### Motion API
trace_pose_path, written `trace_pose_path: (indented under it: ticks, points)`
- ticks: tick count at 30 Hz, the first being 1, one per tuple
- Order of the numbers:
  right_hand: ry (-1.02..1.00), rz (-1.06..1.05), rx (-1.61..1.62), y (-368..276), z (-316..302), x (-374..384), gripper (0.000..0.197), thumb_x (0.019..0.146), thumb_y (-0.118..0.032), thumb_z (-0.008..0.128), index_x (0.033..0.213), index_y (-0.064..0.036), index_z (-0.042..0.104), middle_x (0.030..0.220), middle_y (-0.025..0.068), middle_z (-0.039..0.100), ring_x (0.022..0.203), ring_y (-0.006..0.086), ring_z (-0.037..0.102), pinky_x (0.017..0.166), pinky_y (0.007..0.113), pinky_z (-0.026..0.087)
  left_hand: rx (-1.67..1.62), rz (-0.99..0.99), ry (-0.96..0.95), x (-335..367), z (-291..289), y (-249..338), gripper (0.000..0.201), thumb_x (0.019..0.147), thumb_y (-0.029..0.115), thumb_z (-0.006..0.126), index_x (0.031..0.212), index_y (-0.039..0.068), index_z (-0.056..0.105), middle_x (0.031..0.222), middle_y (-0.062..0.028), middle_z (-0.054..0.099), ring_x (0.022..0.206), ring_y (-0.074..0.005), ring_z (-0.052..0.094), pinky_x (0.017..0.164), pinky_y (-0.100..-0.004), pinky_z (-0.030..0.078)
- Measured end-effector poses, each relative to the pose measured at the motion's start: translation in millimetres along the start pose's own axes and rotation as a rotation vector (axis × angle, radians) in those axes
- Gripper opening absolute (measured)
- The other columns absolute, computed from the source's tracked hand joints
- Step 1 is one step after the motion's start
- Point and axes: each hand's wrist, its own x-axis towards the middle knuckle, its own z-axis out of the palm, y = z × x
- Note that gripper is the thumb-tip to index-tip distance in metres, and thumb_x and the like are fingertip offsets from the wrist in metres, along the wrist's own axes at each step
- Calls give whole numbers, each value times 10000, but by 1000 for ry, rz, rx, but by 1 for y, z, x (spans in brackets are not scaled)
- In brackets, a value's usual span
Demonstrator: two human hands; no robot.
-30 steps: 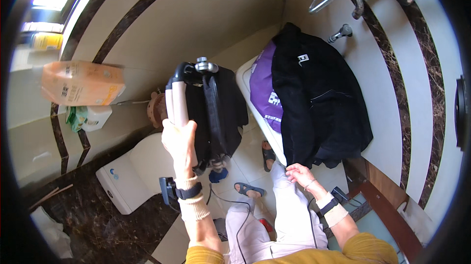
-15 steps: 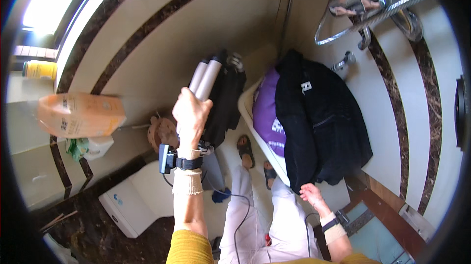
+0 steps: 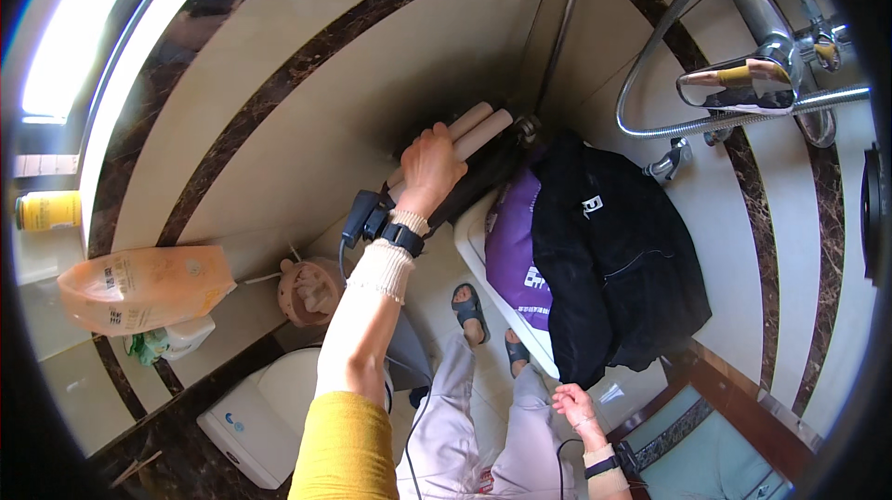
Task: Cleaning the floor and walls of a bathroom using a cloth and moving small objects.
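While the left hand (image 3: 430, 168) clenches pale tubes (image 3: 482, 136) near the wall corner (image 3: 526, 49), the white basin (image 3: 472, 244) lies close.
Right hand (image 3: 574, 404) half-curled below black jacket (image 3: 623, 268), any hold unclear; a one-handed tilt could knock tubes against basin rim.

Pale walls (image 3: 409, 63) crossed by curving dark marbled bands (image 3: 279, 84) meet in a shadowed corner at one o'clock, while a bright window (image 3: 70, 45) at ten o'clock pours in white light. At two o'clock a chrome shower mixer (image 3: 743, 82) is fixed to the wall; pale floor tiles (image 3: 427, 300) show at six, with a white toilet (image 3: 255, 440) at seven and a reddish-brown, glass-panelled cabinet (image 3: 706, 453) between four and five.
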Motion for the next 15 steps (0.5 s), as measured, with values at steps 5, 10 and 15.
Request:
trace_pose_path:
  ticks: [5,10,15]
  points:
    - [32,69,16,11,4,-9,156,860,-59,515,1004,-24,564,861,87,637,670,130,615,569,248,495,-2,86,54,37,9,9,420,578,170,756,892,6,530,880,-174,602,832,-331,603,703,-404,497]
    - [48,122,29,16,19,-10,168,860,-83,526,1012,-24,564,872,78,636,683,128,616,578,240,489,-31,95,13,56,22,18,421,604,197,745,905,-10,536,891,-192,607,834,-345,605,708,-416,494]
    - [35,121,-18,6,30,-3,159,871,-85,516,1011,-23,559,873,71,633,688,126,609,596,245,490,-100,197,56,86,30,20,405,609,201,737,890,-17,544,878,-204,611,837,-355,607,722,-415,493]
